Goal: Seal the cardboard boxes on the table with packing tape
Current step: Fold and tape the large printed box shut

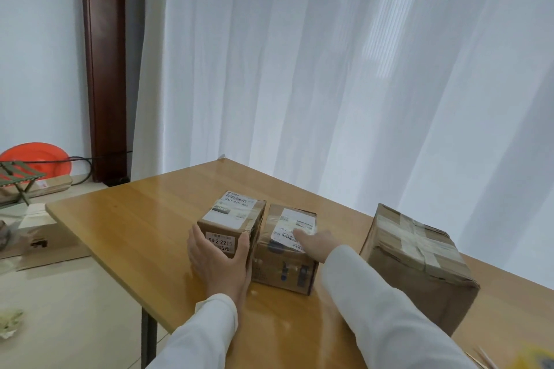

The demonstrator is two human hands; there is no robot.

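Head view only: three cardboard boxes sit on the wooden table [144,218], and both hands are on the two small ones. Risk first, as I judge it: no tape is in either hand, and something yellow and blurred at the lower right edge [536,359] may be the roll, though it is too smeared to tell; reaching for it across the large box [419,257] could drag a sleeve over that box or nudge the small ones out of line. The two small boxes stand just beside each other, perhaps touching, so pushing one could shift the other, and on the glossy tabletop a light box may skid instead of staying put under a tape pull. The left hand [217,260] grips the near end of the left small box [232,221], thumb up its right edge and fingers spread round its left edge, the printed label showing between them. The right hand [314,241] lies on top of the middle small box [287,244], fingers stretched forward over the white shipping label; whether they press or merely rest, I cannot tell. The large box stands well to the right, apart from both hands, already crossed with tape.
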